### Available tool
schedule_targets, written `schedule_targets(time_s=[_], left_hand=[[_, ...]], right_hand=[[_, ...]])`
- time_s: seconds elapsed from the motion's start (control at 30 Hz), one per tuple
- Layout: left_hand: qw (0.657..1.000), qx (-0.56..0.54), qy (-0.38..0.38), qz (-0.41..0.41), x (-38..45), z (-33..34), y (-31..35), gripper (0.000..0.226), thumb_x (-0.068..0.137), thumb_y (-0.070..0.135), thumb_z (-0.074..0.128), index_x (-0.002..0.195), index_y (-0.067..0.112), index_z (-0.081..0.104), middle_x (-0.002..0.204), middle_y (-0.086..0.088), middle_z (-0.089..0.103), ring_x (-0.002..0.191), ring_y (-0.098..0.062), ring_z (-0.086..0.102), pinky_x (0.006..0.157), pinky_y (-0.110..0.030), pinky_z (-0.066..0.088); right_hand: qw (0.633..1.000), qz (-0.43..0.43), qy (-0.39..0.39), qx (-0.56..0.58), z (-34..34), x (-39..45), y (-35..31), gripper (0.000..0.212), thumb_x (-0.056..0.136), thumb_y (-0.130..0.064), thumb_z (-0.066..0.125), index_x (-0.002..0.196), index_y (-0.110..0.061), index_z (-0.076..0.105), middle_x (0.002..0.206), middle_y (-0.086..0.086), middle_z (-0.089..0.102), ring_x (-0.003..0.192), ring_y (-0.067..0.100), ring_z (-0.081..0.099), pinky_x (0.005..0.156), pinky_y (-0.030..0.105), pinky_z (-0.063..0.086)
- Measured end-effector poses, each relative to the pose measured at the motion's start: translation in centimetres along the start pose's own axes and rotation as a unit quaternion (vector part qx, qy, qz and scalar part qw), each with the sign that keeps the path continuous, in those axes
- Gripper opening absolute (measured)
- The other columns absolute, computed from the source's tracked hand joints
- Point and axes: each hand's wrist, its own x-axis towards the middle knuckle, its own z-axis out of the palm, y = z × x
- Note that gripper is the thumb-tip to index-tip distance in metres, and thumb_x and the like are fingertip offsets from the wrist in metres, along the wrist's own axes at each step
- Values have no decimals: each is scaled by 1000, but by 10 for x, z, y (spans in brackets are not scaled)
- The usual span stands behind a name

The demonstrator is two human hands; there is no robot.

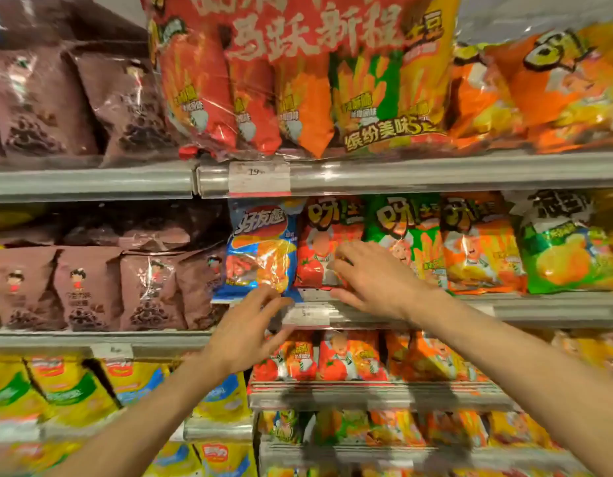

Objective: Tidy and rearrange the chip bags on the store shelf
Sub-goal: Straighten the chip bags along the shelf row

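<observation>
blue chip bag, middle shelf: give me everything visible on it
The blue chip bag is glossy, crinkled foil-like plastic with a red oval logo in white script and orange ridged chips pictured below. It stands at the left end of the chip row on the middle shelf, tilted, its bottom seam poking over the front edge. Brown bags sit to its left, a red tomato bag against its right. The left hand reaches its lower edge; contact looks likely, not certain.

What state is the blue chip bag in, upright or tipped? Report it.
Tipped: the blue chip bag leans left, its bottom edge overhanging the shelf lip.
</observation>
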Motion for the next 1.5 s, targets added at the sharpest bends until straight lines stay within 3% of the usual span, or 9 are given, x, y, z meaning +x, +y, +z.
schedule_targets(time_s=[0.2, 0.37, 0.67, 0.87, 1.07, 1.23, 1.37, 1.43, 1.5], left_hand=[[1000, -11, 4, -20, -5, 27, -11, 40, 95, 49, 55, 124, 23, 58, 112, 3, 50, 95, -15, 54, 59, -38, 53], [998, -27, 27, -41, -4, 29, -9, 36, 93, 50, 52, 121, 28, 57, 106, 6, 50, 78, -9, 58, 50, -29, 48], [992, -88, 59, -67, -2, 35, -11, 32, 90, 43, 67, 118, 29, 64, 95, 12, 52, 81, -6, 56, 62, -24, 46], [991, -90, 67, -68, -2, 36, -11, 32, 91, 49, 56, 113, 28, 66, 93, 11, 53, 80, -7, 57, 60, -26, 48], [991, -95, 67, -67, -4, 36, -10, 32, 94, 49, 53, 115, 29, 65, 93, 12, 54, 85, -6, 54, 65, -26, 47], [989, -110, 66, -70, -4, 36, -10, 30, 93, 45, 57, 117, 28, 66, 92, 12, 55, 88, -6, 51, 69, -26, 46], [988, -115, 72, -68, -3, 37, -11, 29, 91, 42, 59, 115, 27, 67, 90, 12, 55, 87, -6, 50, 71, -23, 41], [987, -124, 75, -65, -3, 38, -11, 28, 91, 40, 61, 114, 27, 67, 89, 12, 55, 87, -5, 48, 72, -20, 38], [986, -138, 75, -62, -3, 38, -12, 27, 92, 39, 62, 115, 26, 67, 88, 11, 55, 87, -5, 48, 73, -18, 37]], right_hand=[[1000, -6, -6, 30, 28, 9, -31, 28, 86, -44, 67, 89, -16, 69, 95, 6, 65, 96, 30, 60, 80, 41, 49], [995, 44, -18, 93, 36, 11, -31, 23, 91, -40, 63, 94, -21, 75, 96, 0, 68, 96, 26, 58, 83, 41, 49], [980, 95, -33, 171, 36, 8, -28, 29, 96, -45, 57, 101, -23, 75, 99, -5, 70, 94, 16, 54, 81, 33, 48], [924, 228, 47, 304, 8, 41, -23, 32, 97, -48, 56, 112, -21, 65, 92, -10, 68, 79, 8, 64, 70, 32, 55], [903, 236, 6, 360, 9, 101, -42, 82, 91, -55, 64, 157, -28, 23, 127, 1, 68, 108, 24, 67, 94, 36, 50], [905, 215, -59, 363, 19, 122, -44, 121, 76, -57, 79, 159, -36, -7, 120, 4, 68, 98, 22, 65, 73, 29, 51], [894, 211, -21, 394, 27, 123, -42, 97, 73, -47, 85, 152, -31, 30, 86, -13, 65, 76, 13, 63, 64, 24, 48], [895, 234, -15, 381, 34, 124, -41, 59, 73, -52, 84, 117, -21, 59, 81, -6, 67, 74, 14, 64, 68, 38, 55], [885, 244, -23, 395, 37, 124, -41, 53, 74, -53, 82, 108, -20, 59, 85, -2, 70, 77, 16, 66, 74, 44, 57]])
